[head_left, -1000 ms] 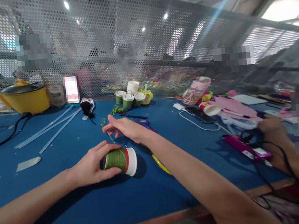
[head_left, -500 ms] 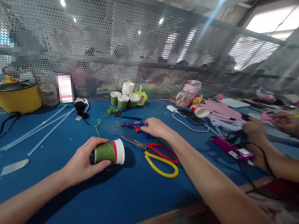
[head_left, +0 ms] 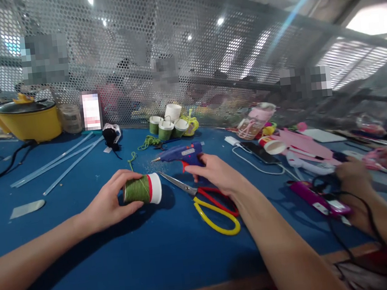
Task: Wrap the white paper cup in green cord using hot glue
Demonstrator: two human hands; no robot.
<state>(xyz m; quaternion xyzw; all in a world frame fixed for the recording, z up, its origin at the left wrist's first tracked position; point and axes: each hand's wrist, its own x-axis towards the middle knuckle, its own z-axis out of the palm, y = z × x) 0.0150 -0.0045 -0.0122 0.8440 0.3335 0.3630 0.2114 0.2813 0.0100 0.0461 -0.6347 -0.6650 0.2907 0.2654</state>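
A cup wound with green yarn [head_left: 137,189], with a red band and white rim, lies on its side in my left hand [head_left: 108,202], the rim facing right. My right hand [head_left: 216,172] grips a blue glue gun [head_left: 180,153] by its handle, the fingers partly hidden behind it. The gun's nozzle points left, beyond the cup. Between my hands and partly under my right wrist lie scissors [head_left: 217,221] with one red and one yellow handle, blades toward the cup. A green yarn tail [head_left: 132,161] rests behind the cup.
Green yarn-wrapped cups [head_left: 165,130] stand at the back by the mesh screen. Clear glue sticks [head_left: 68,165] and a yellow pot [head_left: 29,124] are on the left. On the right are a phone [head_left: 259,153], a purple device [head_left: 317,198] and another person's hands [head_left: 357,175].
My right hand has lifted the blue glue gun off the table and now holds it upright by the handle. The view has shifted slightly; my left hand keeps the cup.
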